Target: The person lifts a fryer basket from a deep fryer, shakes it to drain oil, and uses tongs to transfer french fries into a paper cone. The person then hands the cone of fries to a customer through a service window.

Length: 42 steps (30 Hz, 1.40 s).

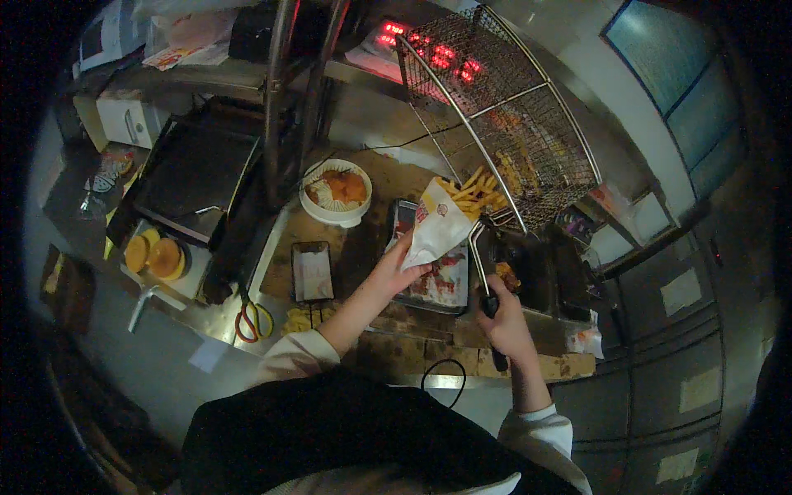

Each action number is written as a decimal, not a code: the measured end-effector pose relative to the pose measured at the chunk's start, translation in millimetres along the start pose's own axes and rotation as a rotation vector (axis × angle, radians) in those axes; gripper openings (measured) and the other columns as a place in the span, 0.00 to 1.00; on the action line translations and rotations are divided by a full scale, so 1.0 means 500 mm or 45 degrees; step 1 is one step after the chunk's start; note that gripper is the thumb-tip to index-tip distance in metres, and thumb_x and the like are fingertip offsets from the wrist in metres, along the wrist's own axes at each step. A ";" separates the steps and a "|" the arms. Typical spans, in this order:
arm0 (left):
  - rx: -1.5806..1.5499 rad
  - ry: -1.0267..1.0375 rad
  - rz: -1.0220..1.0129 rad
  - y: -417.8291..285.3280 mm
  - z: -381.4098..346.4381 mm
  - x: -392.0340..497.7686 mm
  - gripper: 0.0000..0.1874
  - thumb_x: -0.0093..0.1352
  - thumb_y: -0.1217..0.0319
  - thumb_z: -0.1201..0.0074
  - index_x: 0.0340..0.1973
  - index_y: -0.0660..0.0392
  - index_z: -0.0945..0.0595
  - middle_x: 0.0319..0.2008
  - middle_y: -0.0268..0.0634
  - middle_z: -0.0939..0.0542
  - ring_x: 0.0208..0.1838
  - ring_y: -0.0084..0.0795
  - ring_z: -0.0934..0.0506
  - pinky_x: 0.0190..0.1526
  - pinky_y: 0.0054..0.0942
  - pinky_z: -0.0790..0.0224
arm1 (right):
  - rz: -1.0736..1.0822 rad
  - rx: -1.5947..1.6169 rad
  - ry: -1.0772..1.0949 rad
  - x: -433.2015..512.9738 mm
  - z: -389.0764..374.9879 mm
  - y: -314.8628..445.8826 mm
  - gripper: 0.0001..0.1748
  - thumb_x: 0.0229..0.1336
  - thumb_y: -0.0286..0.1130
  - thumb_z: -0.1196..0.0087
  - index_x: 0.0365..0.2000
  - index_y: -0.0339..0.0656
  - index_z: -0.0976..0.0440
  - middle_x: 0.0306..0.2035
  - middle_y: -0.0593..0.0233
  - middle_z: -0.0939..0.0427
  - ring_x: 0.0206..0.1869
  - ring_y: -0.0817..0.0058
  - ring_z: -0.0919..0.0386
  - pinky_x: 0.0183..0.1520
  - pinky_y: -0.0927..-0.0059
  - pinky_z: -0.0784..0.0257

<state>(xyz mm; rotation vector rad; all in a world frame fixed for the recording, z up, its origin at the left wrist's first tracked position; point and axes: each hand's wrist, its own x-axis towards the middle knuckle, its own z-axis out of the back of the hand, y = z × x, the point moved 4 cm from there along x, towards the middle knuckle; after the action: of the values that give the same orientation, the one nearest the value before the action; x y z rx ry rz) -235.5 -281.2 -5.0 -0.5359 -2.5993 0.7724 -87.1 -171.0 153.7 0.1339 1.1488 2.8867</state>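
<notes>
My left hand (396, 269) grips a white paper bag (438, 229) by its lower part, its mouth tilted up to the right. French fries (475, 190) fill the mouth of the bag and spread into the wire fryer basket (495, 93) beside it. My right hand (506, 315) is closed around the black handle (490, 304) of that basket, which is raised and tipped towards the bag. Under my left hand lies a dark-rimmed tray (455, 281) with a red-printed, stained liner. A browned piece of food (507, 275) shows just beyond my right hand.
A white round bowl (337, 218) with a pleated paper liner holds orange food. Left of it stand a black griddle (195, 173), bun halves (164, 258) and scissors (253, 322). A small dark tray (312, 272) lies on the counter. Red digital displays (393, 30) glow behind the basket.
</notes>
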 end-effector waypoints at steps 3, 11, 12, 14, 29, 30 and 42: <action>-0.425 0.167 0.098 -0.007 -0.022 0.008 0.19 0.69 0.64 0.58 0.56 0.53 0.33 0.54 0.34 0.30 0.53 0.32 0.30 0.52 0.40 0.36 | 0.207 -0.074 0.010 -0.003 0.006 0.016 0.22 0.41 0.20 0.48 0.43 0.37 0.35 0.21 0.53 0.27 0.21 0.68 0.29 0.28 0.69 0.34; -0.377 0.017 0.238 0.002 0.004 0.030 0.20 0.70 0.57 0.59 0.55 0.48 0.33 0.51 0.34 0.26 0.51 0.34 0.27 0.44 0.37 0.30 | 0.110 -0.249 -0.003 0.000 0.002 -0.008 0.21 0.42 0.20 0.48 0.41 0.38 0.36 0.25 0.52 0.28 0.27 0.62 0.28 0.32 0.71 0.34; -0.390 0.064 0.257 0.008 0.008 0.028 0.19 0.70 0.57 0.59 0.55 0.48 0.32 0.51 0.34 0.27 0.52 0.34 0.28 0.46 0.39 0.31 | -0.019 -0.118 0.026 -0.003 -0.002 -0.020 0.21 0.41 0.21 0.48 0.40 0.38 0.36 0.22 0.54 0.30 0.23 0.63 0.30 0.28 0.71 0.36; -0.368 0.091 0.281 0.015 0.016 0.023 0.20 0.70 0.57 0.59 0.55 0.49 0.32 0.52 0.34 0.28 0.53 0.35 0.29 0.49 0.42 0.32 | 0.136 -0.087 0.023 -0.013 -0.003 -0.015 0.20 0.41 0.21 0.48 0.40 0.39 0.36 0.20 0.55 0.31 0.22 0.63 0.30 0.28 0.70 0.36; -0.603 0.150 0.127 0.034 -0.011 0.015 0.26 0.70 0.71 0.58 0.62 0.52 0.46 0.56 0.39 0.33 0.57 0.34 0.30 0.54 0.35 0.34 | 0.050 -0.014 -0.027 -0.073 0.007 -0.023 0.17 0.43 0.24 0.46 0.37 0.39 0.35 0.19 0.62 0.33 0.21 0.74 0.35 0.28 0.74 0.37; -0.576 0.175 0.136 0.034 -0.012 0.013 0.26 0.70 0.71 0.58 0.62 0.52 0.46 0.57 0.39 0.33 0.57 0.34 0.31 0.55 0.35 0.34 | 0.054 0.012 -0.042 -0.071 0.008 -0.020 0.17 0.42 0.23 0.46 0.37 0.39 0.35 0.19 0.62 0.33 0.21 0.74 0.35 0.28 0.74 0.36; -0.669 0.086 0.233 0.041 -0.012 0.001 0.28 0.69 0.72 0.58 0.64 0.50 0.47 0.59 0.37 0.35 0.58 0.33 0.32 0.57 0.35 0.37 | 0.223 -0.116 -0.063 -0.054 0.006 -0.009 0.19 0.42 0.23 0.47 0.40 0.39 0.35 0.23 0.54 0.28 0.25 0.65 0.28 0.31 0.70 0.34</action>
<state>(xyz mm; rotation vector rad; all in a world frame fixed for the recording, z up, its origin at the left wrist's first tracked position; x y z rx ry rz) -228.1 -262.5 -12.3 -0.9379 -2.7068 0.1013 -59.8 -167.3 151.1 0.3165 1.0453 3.0613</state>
